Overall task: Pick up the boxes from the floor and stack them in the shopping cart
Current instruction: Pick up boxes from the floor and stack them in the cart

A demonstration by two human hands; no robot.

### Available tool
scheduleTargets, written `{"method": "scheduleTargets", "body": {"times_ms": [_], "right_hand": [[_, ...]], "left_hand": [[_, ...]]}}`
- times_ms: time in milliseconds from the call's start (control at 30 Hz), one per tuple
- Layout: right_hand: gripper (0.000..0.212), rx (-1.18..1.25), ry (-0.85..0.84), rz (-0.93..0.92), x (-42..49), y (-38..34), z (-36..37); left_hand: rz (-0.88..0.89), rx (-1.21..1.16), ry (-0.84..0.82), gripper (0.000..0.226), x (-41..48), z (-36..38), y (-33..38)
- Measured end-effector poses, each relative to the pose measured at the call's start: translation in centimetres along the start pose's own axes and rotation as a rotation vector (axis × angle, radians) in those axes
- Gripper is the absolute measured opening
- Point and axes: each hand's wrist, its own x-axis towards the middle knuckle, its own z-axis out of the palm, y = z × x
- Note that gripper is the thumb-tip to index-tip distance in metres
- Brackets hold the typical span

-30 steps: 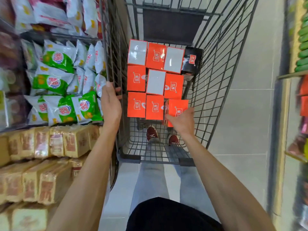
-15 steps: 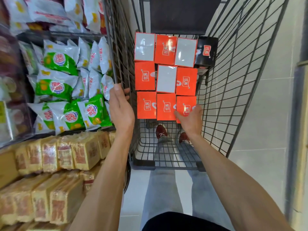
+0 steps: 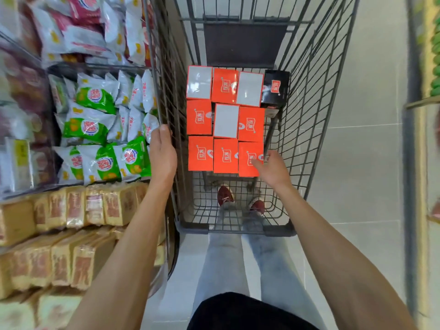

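A dark wire shopping cart (image 3: 309,120) stands in front of me. Inside it lie several orange boxes in three rows, some showing a white face, with one black box (image 3: 275,88) at the far right corner. My left hand (image 3: 163,154) grips the cart's left rim. My right hand (image 3: 271,169) reaches into the cart, fingers straight, touching the nearest right orange box (image 3: 247,164), which lies flat in the front row.
Shelves of green-and-white snack bags (image 3: 95,129) and wrapped yellowish packs (image 3: 71,210) line the left side, right against the cart. Grey tiled floor (image 3: 357,175) lies to the right, with another shelf at the far right edge. My feet show through the cart's mesh bottom.
The right hand set the tilted orange box flat into the front row and has loosened from it, now only touching it. The left hand stayed on the rim.
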Motion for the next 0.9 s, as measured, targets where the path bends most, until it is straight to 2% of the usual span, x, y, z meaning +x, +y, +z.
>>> {"method": "scheduleTargets", "body": {"times_ms": [100,233,367,600,733,900], "right_hand": [[0.052,-0.107,-0.064,-0.055,-1.6,-0.9,-2.5],[0.060,-0.150,-0.097,-0.103,-3.5,-2.1,-5.7],[0.060,-0.142,-0.099,-0.179,-6.1,-3.4,-8.8],[0.053,-0.235,0.011,-0.288,-9.9,-4.5,-17.2],[0.060,-0.332,0.099,-0.266,-11.6,-3.6,-22.7],[0.067,-0.386,0.264,-0.206,-15.3,-1.3,-29.0]], "left_hand": [[0.019,0.151,-0.026,0.039,-1.6,-0.9,0.3],[0.063,0.194,-0.060,0.056,-3.1,-2.5,0.9],[0.115,0.258,-0.021,0.050,-4.9,-3.0,3.1],[0.459,0.595,-0.138,0.052,-9.5,0.3,11.2],[0.537,0.616,-0.154,0.043,-12.3,3.0,15.7],[0.730,0.774,-0.218,0.048,-14.8,6.6,20.1]]}}
